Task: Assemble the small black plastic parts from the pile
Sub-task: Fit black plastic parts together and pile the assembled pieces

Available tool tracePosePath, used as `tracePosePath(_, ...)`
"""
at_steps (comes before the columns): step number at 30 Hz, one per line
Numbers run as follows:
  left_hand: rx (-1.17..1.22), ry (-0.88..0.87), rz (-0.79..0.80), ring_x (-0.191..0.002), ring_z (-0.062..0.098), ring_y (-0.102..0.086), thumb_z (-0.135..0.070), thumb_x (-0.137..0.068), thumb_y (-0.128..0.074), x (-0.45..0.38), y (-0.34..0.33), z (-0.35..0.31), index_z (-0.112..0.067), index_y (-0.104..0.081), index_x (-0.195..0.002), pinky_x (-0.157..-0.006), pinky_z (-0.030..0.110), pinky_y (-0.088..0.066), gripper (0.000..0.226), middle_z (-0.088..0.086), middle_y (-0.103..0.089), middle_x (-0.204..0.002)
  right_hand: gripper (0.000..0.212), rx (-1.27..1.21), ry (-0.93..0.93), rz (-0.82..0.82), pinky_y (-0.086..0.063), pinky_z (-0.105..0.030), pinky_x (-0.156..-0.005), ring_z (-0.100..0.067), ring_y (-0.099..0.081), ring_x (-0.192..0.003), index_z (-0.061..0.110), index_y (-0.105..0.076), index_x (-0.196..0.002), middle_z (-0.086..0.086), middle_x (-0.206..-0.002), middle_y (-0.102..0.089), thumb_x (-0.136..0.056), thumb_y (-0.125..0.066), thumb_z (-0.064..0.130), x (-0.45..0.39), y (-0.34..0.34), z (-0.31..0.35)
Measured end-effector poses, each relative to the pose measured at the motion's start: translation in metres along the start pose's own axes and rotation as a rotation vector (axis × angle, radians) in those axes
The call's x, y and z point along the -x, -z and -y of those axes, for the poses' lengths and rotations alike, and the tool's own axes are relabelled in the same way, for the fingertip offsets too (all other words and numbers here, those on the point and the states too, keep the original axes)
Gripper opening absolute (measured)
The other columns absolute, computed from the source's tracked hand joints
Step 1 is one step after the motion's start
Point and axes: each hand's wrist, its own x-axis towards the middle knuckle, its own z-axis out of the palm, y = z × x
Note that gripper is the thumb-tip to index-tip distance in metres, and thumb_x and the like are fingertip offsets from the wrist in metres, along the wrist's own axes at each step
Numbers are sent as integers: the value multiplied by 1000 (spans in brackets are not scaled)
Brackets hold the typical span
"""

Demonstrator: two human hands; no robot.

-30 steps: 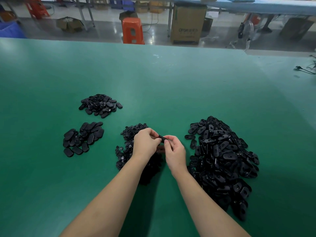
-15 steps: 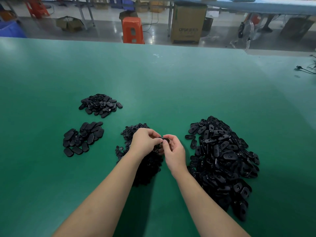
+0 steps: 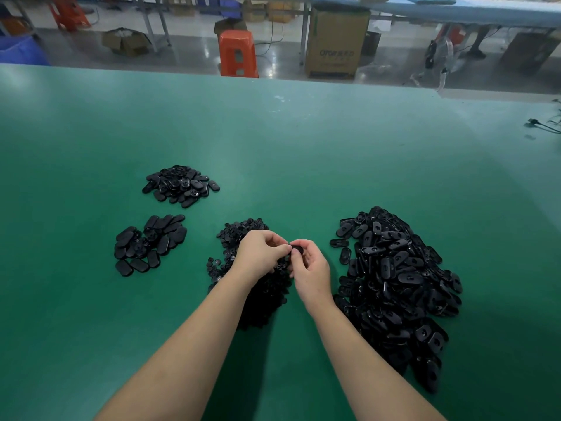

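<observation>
L hand (image 3: 261,253) & R hand (image 3: 311,270) meet over small-parts pile (image 3: 239,232); fingers of both pinch one black part (image 3: 297,250).

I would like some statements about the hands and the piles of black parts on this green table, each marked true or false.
1. Both hands, left hand and right hand, pinch one small black part. True.
2. The largest pile lies on the person's left. False: it lies on the right.
3. Two small piles lie at left. True.
4. The table is red. False: it is green.
</observation>
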Motion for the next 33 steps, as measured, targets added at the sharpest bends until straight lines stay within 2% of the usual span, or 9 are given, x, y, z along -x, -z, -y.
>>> tracePosePath(5,10,4,9,-40,6,-51,-16,-84,-79,-2,-2,0,-12,-73,-84,-46,22,-48,7,0,-70,-70,15,6,-18,-3,-51,-34,-72,-9,-58,-71,24,-65,-101,9,-80,-67,-100,-54,13,-1,0,-2)
tracePosePath(11,10,21,-8,-43,7,-55,-21,-85,-78,-2,-5,5,-17,-71,-81,-47,23,-49,9,-3,-69,-68,18,24,-18,-3,-50,-41,-70,-12,-55,-69,29,-65,-100,9,-79,-66,-100,-54,15,0,0,-1)
tracePosePath(15,28,27,3,-49,13,-57,-19,-85,-78,-1,-4,4,-13,-72,-84,-51,27,-53,9,-1,-70,-70,18,14,-16,4,-50,-31,-68,-6,-57,-69,26,-66,-103,9,-83,-68,-99,-55,12,2,0,1)
tracePosePath(18,52,40,16,-47,14,-55,-14,-87,-77,-1,-2,2,-9,-73,-87,-51,27,-53,7,1,-68,-65,17,15,-15,1,-48,-26,-69,-4,-58,-69,24,-65,-103,9,-82,-67,-99,-55,10,2,0,2)
tracePosePath(22,77,53,33,-51,16,-55,-10,-90,-73,0,-1,2,-8,-75,-89,-53,28,-53,3,-1,-65,-58,17,15,-19,2,-51,-28,-71,-6,-60,-72,22,-66,-103,10,-81,-67,-99,-54,10,2,1,2)
tracePosePath(27,62,73,55,-42,8,-52,-11,-90,-73,0,2,3,-9,-77,-89,-49,24,-50,5,-4,-61,-50,20,25,-21,10,-50,-27,-70,-5,-60,-71,26,-66,-101,11,-79,-67,-99,-54,10,3,1,1)
tracePosePath(33,12,68,60,-40,6,-51,-13,-89,-74,1,3,2,-11,-77,-86,-45,19,-46,5,-1,-62,-54,17,52,-11,15,-52,-28,-70,-7,-64,-73,29,-66,-98,10,-83,-71,-98,-58,14,3,1,2)
